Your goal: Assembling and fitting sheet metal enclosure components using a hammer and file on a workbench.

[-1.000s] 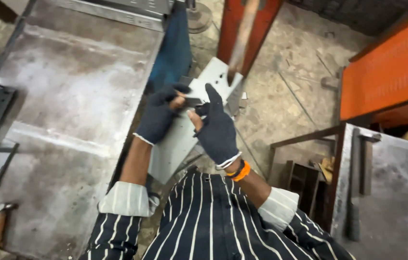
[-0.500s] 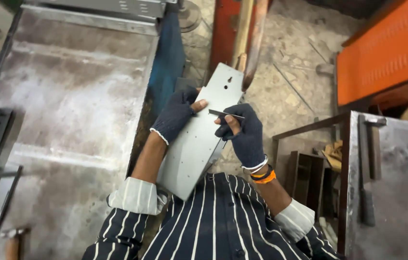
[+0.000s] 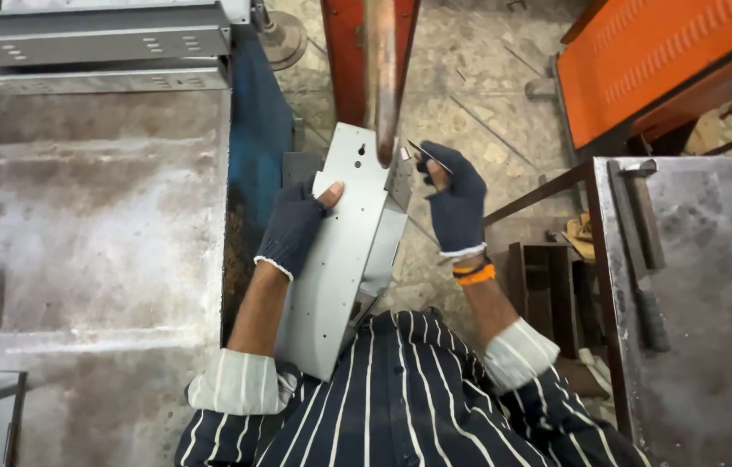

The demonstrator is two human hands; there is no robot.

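Since half a second ago your hands have drawn apart: your right hand (image 3: 457,206) has come off the long grey sheet-metal bracket with punched holes (image 3: 340,259) and now stands just beside its upper right edge.

On your left, the worn steel tabletop (image 3: 89,225) carries a stack of pale perforated metal channels (image 3: 93,39) along its far edge. Your left hand (image 3: 295,227), in a dark fingerless glove, grips the bracket's left edge, thumb pressed flat on its face; the part leans from your chest up to the rusty vertical bar (image 3: 380,73), which crosses in front of its top end. Your right fingers pinch a thin dark metal strip (image 3: 428,156).

With one hand bearing the bracket, it could twist or slide off toward the stone floor (image 3: 469,86), and your bare fingertips sit close to cut edges and to the bar.

As for containers, the small dark open box (image 3: 547,277) beside the right tabletop (image 3: 712,285) is too shadowed to show its contents.
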